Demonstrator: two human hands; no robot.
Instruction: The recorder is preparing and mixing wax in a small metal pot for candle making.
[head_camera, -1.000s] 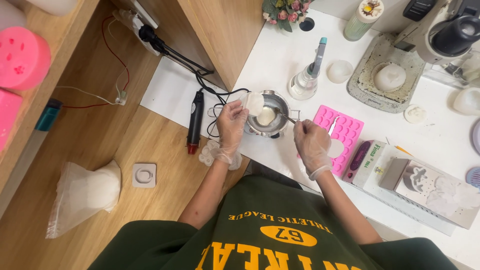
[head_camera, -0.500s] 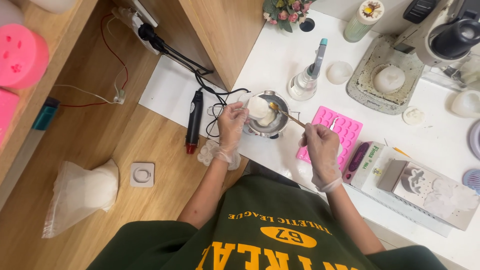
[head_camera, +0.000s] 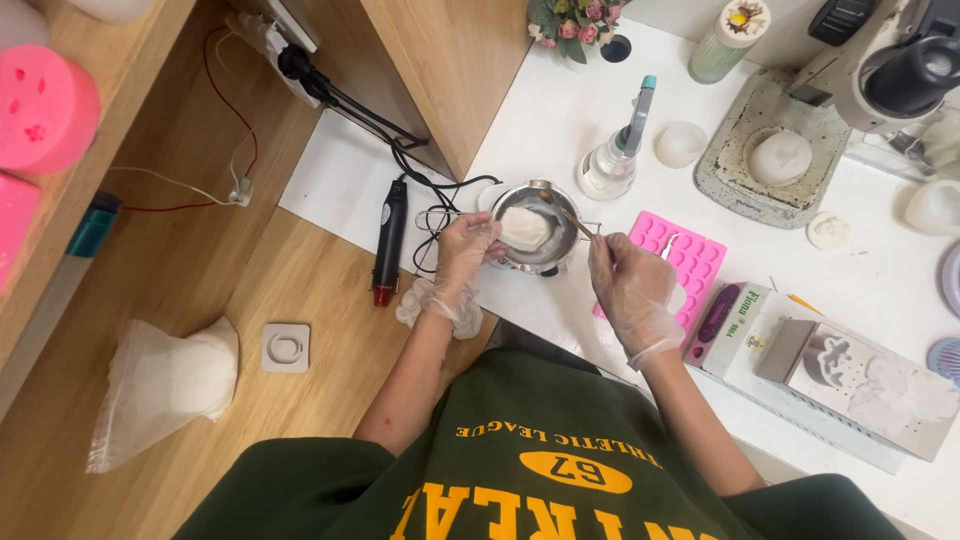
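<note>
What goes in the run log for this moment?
left hand: steadies metal pot | right hand: holds spoon in pot | pink mould: beside

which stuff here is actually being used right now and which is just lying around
In use:
left hand steadying the metal pot
white lump inside the pot
right hand holding a thin stirrer

Lying about:
pink mould
heat gun
clear bottle
plastic bag on the floor

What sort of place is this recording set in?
Probably a small craft workbench, perhaps for wax or soap casting: a pink silicone mould, a small metal pot held by gloved hands, and a heat tool.
</note>
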